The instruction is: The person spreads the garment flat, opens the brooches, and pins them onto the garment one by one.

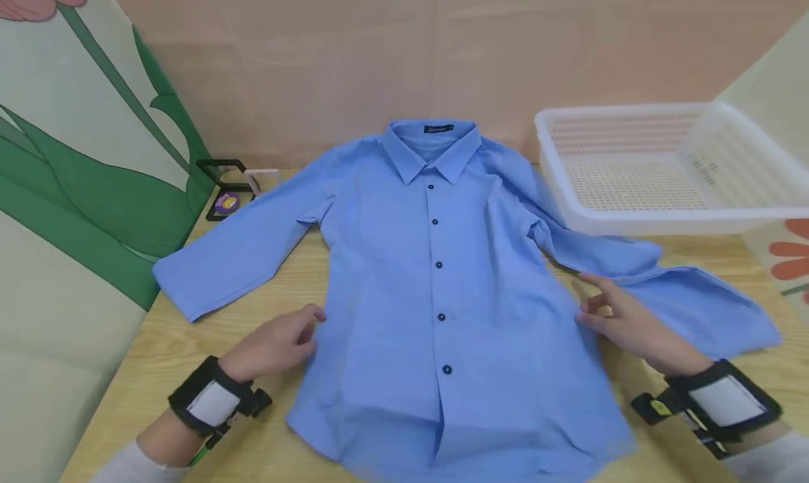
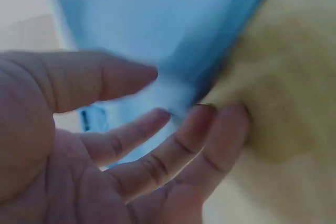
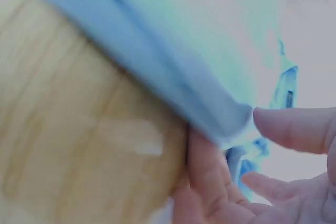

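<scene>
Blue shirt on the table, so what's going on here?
A person has both hands at a blue shirt lying front up on a wooden table, sleeves spread. The left hand is at one side edge, thumb and fingers apart. The right hand is at the opposite edge, a finger under the cloth; whether it pinches is unclear. The body of the shirt lies unfolded, and a white basket stands beyond the right-hand sleeve.
</scene>
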Motion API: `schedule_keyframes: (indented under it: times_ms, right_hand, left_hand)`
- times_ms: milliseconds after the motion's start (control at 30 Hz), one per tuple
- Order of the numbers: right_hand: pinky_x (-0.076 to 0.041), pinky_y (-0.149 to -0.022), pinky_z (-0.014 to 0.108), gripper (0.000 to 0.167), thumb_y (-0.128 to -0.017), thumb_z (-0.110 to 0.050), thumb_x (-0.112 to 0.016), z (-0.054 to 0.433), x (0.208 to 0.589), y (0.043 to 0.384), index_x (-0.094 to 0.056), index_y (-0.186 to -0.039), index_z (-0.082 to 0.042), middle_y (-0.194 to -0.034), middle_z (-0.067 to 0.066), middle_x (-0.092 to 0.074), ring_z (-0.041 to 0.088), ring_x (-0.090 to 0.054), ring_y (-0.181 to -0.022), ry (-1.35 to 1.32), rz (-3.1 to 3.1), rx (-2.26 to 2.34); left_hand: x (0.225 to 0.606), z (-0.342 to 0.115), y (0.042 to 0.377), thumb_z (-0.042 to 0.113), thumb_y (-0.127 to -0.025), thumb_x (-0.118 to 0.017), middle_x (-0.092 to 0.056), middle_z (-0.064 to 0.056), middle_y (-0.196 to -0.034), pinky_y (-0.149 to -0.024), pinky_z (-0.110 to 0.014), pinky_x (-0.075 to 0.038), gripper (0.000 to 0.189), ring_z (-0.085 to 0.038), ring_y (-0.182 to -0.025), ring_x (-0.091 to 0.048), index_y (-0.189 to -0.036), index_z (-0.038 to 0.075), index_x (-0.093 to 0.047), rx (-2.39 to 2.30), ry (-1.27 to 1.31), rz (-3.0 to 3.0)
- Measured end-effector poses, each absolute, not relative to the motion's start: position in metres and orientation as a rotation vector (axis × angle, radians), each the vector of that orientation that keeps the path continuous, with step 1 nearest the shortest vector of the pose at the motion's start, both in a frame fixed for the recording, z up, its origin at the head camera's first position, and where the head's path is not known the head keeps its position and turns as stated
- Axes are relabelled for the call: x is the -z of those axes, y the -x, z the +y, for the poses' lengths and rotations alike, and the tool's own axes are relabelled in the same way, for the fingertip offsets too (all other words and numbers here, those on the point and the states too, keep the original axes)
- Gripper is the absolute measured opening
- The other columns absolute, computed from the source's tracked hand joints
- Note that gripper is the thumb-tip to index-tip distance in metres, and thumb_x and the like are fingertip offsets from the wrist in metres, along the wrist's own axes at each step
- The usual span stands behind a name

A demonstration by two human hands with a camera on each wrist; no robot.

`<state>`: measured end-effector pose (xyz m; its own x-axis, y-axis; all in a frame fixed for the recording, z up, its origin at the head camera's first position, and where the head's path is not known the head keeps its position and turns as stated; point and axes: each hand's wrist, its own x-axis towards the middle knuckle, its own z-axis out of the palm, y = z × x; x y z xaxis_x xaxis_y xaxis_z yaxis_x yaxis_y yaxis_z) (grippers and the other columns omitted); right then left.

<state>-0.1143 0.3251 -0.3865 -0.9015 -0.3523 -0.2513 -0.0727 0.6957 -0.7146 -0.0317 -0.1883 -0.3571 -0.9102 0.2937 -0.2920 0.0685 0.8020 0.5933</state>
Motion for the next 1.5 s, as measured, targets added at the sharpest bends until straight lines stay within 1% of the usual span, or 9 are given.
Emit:
schedule_keyframes:
  times_ms: [167, 267, 367, 500, 700, 933, 1167, 1400, 1500]
  right_hand:
    - [-0.047, -0.060, 0.024, 0.076, -0.088, -0.010, -0.074, 0.318, 0.393, 0.115, -0.033, -0.151, -0.003, -0.106, 0.022, -0.058, 0.009, -0.057, -0.078, 0.641, 2.697, 0.897]
    - [-0.045, -0.060, 0.024, 0.051, -0.081, -0.005, -0.079, 0.307, 0.396, 0.120, -0.058, -0.127, -0.003, -0.090, 0.007, -0.059, 0.008, -0.052, -0.074, 0.835, 2.804, 0.701]
    - [-0.045, -0.061, 0.026, 0.021, -0.080, 0.000, -0.077, 0.298, 0.400, 0.125, -0.065, -0.095, -0.007, -0.078, -0.003, -0.056, 0.007, -0.049, -0.072, 0.901, 2.872, 0.614]
    - [-0.047, -0.062, 0.028, 0.022, -0.079, 0.004, -0.074, 0.298, 0.405, 0.130, -0.061, -0.078, -0.014, -0.073, -0.006, -0.058, 0.006, -0.052, -0.069, 0.929, 2.930, 0.628]
    - [-0.049, -0.063, 0.029, 0.024, -0.075, 0.008, -0.076, 0.308, 0.393, 0.138, -0.061, -0.076, -0.010, -0.076, 0.000, -0.064, 0.011, -0.058, -0.071, 0.931, 3.038, 0.707]
    - [-0.042, -0.061, 0.027, 0.012, -0.087, -0.001, -0.072, 0.316, 0.361, 0.152, -0.062, -0.084, -0.007, -0.079, 0.005, -0.063, 0.016, -0.055, -0.072, 0.736, 3.125, 0.654]
    - [-0.041, -0.058, 0.027, 0.007, -0.089, -0.007, -0.069, 0.322, 0.396, 0.152, -0.063, -0.085, -0.005, -0.075, 0.004, -0.058, 0.014, -0.050, -0.067, 0.644, 2.975, 0.601]
    - [-0.042, -0.058, 0.025, 0.042, -0.081, -0.030, -0.082, 0.343, 0.386, 0.130, -0.061, -0.106, -0.002, -0.084, 0.003, -0.058, 0.010, -0.050, -0.070, 0.677, 2.871, 0.510]
    - [-0.038, -0.058, 0.023, 0.037, -0.078, -0.026, -0.084, 0.340, 0.383, 0.121, -0.060, -0.100, -0.008, -0.079, -0.003, -0.051, 0.004, -0.044, -0.068, 0.783, 2.774, 0.441]
  left_hand:
    - [0.355, -0.177, 0.051, 0.014, -0.096, -0.061, -0.063, -0.005, -0.090, -0.060, -0.030, -0.049, 0.048, -0.016, -0.069, -0.057, -0.140, 0.003, -0.048, -0.745, -0.283, 2.715]
    - [0.363, -0.167, 0.063, 0.022, -0.092, -0.071, -0.066, -0.008, -0.099, -0.070, -0.035, -0.053, 0.051, -0.020, -0.083, -0.063, -0.137, 0.007, -0.052, -0.595, -0.294, 2.779]
    - [0.372, -0.159, 0.071, 0.021, -0.090, -0.074, -0.069, -0.006, -0.098, -0.072, -0.035, -0.054, 0.029, -0.021, -0.086, -0.066, -0.114, 0.010, -0.061, -0.442, -0.314, 2.877]
    - [0.378, -0.153, 0.077, 0.015, -0.092, -0.070, -0.064, 0.001, -0.078, -0.061, -0.031, -0.050, 0.012, -0.016, -0.069, -0.060, -0.086, 0.015, -0.060, -0.357, -0.377, 2.932]
    - [0.369, -0.164, 0.083, 0.005, -0.090, -0.067, -0.059, 0.000, -0.070, -0.056, -0.028, -0.046, 0.016, -0.013, -0.061, -0.054, -0.080, 0.012, -0.058, -0.323, -0.572, 3.020]
    - [0.332, -0.175, 0.098, 0.011, -0.097, -0.062, -0.060, -0.005, -0.072, -0.057, -0.035, -0.050, 0.011, -0.019, -0.063, -0.057, -0.088, 0.008, -0.057, -0.447, -0.584, 3.175]
    - [0.368, -0.182, 0.086, 0.021, -0.098, -0.063, -0.062, -0.002, -0.082, -0.066, -0.031, -0.051, 0.012, -0.014, -0.072, -0.059, -0.095, 0.009, -0.059, -0.438, -0.473, 2.946]
    - [0.376, -0.177, 0.067, 0.035, -0.087, -0.076, -0.067, -0.009, -0.103, -0.078, -0.038, -0.055, 0.047, -0.021, -0.089, -0.065, -0.118, 0.003, -0.060, -0.423, -0.402, 2.883]
    - [0.375, -0.174, 0.066, 0.029, -0.086, -0.078, -0.066, -0.005, -0.098, -0.077, -0.036, -0.055, 0.035, -0.020, -0.087, -0.065, -0.107, 0.007, -0.061, -0.386, -0.502, 2.915]
